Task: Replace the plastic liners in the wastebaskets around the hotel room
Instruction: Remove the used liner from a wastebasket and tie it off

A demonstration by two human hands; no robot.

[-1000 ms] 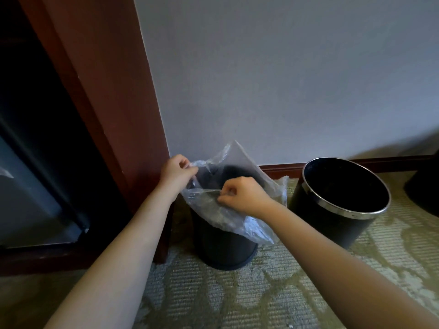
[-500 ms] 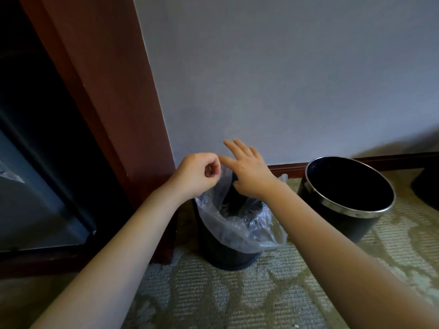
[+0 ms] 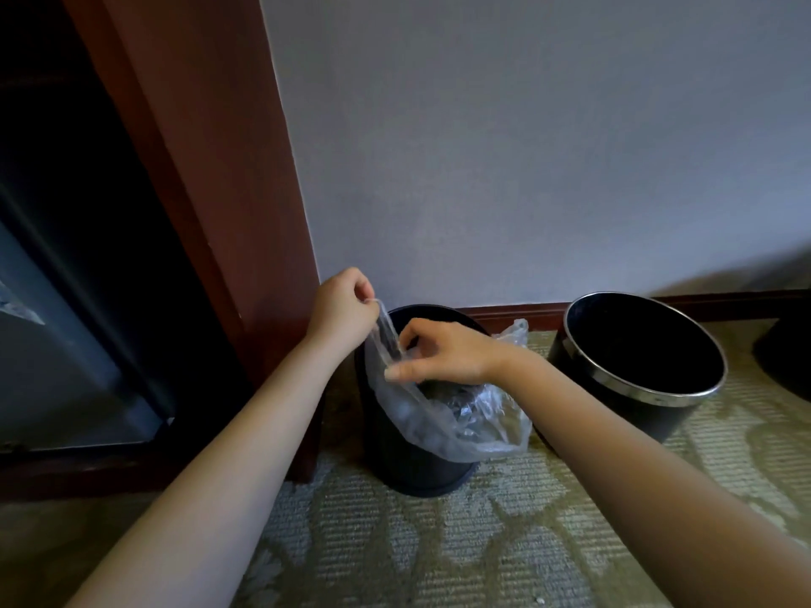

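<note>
A small black wastebasket (image 3: 408, 458) stands on the carpet by the wall. A clear plastic liner (image 3: 461, 427) sits in it, draped over the front and right rim. My left hand (image 3: 340, 307) pinches the liner's left edge and holds it up above the rim. My right hand (image 3: 443, 355) is over the basket's mouth, thumb and fingers curled on the liner's inner edge. A second black wastebasket with a chrome rim (image 3: 632, 379) stands to the right, tilted toward me, with no liner visible inside.
A reddish-brown wooden panel (image 3: 210, 168) rises right beside the small basket on the left, with a dark cabinet opening (image 3: 79, 300) beyond it. A grey wall (image 3: 526, 147) and brown baseboard run behind. Patterned green carpet (image 3: 439, 541) covers the floor. A dark object (image 3: 790, 357) sits at far right.
The liner went from being held up above the basket to sitting inside it. My right hand dropped onto the liner at the mouth; my left hand now lifts the left edge.
</note>
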